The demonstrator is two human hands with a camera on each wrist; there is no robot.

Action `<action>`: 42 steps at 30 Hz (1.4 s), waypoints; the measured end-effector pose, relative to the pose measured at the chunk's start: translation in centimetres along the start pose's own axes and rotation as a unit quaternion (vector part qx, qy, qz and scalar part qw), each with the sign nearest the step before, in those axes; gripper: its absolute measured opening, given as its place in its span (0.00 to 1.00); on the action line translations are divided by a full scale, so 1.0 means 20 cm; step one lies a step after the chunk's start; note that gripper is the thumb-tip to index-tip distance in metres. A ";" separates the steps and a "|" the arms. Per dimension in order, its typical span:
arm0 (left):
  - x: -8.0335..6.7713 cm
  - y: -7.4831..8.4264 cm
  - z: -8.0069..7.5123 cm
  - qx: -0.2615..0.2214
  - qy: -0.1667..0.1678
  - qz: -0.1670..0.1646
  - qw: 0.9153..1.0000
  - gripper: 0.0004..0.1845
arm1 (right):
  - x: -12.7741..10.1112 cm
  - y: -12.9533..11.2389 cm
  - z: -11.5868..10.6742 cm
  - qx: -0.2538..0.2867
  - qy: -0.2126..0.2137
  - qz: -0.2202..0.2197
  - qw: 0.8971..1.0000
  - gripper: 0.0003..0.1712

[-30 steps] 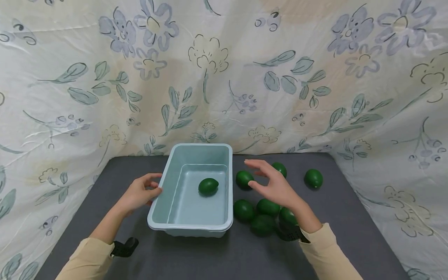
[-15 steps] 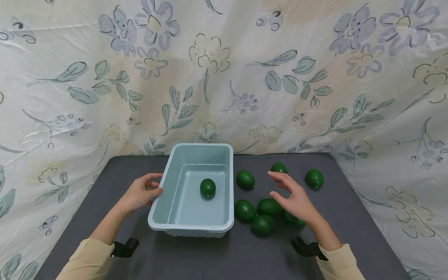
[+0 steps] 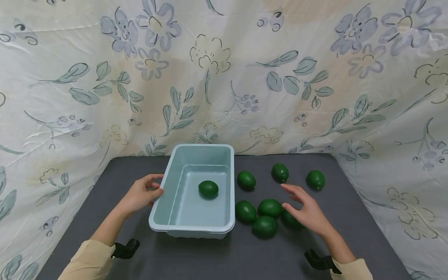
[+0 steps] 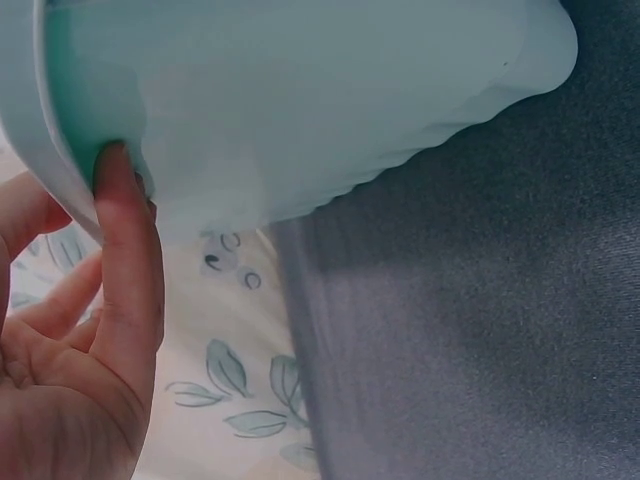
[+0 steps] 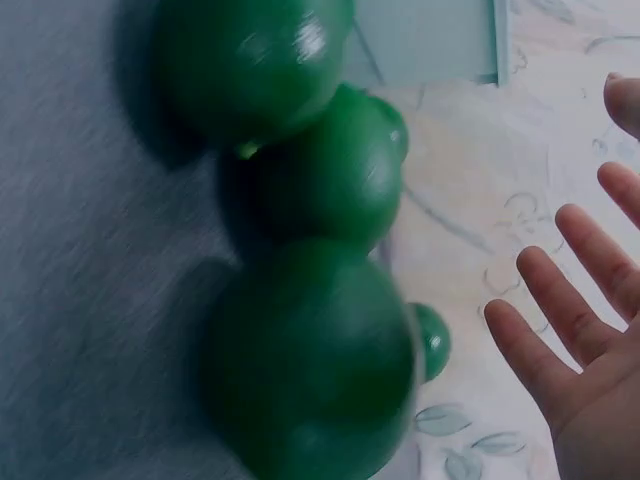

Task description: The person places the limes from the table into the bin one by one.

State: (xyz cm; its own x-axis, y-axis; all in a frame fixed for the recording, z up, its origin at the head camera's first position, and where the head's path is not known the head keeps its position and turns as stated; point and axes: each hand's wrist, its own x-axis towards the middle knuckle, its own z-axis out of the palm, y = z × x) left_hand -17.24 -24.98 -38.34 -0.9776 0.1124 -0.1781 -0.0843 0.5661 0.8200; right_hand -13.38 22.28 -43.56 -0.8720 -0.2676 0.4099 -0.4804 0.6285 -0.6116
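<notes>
I am watching the left hand [image 3: 139,194] resting against the left rim of the pale blue tub [image 3: 175,227]; in the left wrist view a fingertip [image 4: 118,170] is pressing up under the rim lip while the other fingers are lying loosely curled, so the hand is bracing rather than gripping. One green lime [image 3: 208,189] is sitting inside the tub, near its middle. The right hand [image 3: 308,212] is hovering with fingers spread and straight, holding nothing; the right wrist view is showing the bare palm and fingers [image 5: 570,330] apart from the fruit. Under that hand, a partly hidden lime [image 3: 289,220] is lying, at 3 o'clock from the tub. Just beside it, a cluster of three limes [image 3: 265,217] is touching together on the dark grey table [image 3: 224,256]. Three more limes are lying well apart at about 12 o'clock from the cluster: one near the tub wall [image 3: 246,180], one further back [image 3: 280,172], one towards 2 o'clock [image 3: 315,179]. A floral cloth [image 3: 224,77] is hanging behind the table.
</notes>
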 end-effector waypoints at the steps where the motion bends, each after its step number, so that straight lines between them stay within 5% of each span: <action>1: 0.00 0.00 0.00 0.000 0.001 -0.001 1.000 0.30 | -0.01 0.04 0.01 -0.005 -0.002 0.004 1.000 0.33; 7: 0.00 0.00 0.00 0.000 0.002 0.002 1.000 0.30 | -0.09 0.18 0.03 -0.014 -0.018 0.045 0.999 0.33; 19: 0.01 -0.01 0.00 -0.001 0.000 0.002 1.000 0.29 | -0.19 0.27 0.06 -0.027 -0.051 0.103 0.993 0.31; 42: -0.01 0.00 0.00 -0.004 -0.005 0.005 1.000 0.30 | -0.26 0.31 0.10 -0.051 -0.055 0.122 0.990 0.31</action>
State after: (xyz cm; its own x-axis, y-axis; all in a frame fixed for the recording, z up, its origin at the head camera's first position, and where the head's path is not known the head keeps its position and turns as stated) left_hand -17.11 -24.94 -38.33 -0.9764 0.1264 -0.1752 -0.0759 0.5586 0.8260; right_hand -12.08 26.07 -50.81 -0.9687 -0.1725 0.1782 -0.2464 0.7530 -0.6101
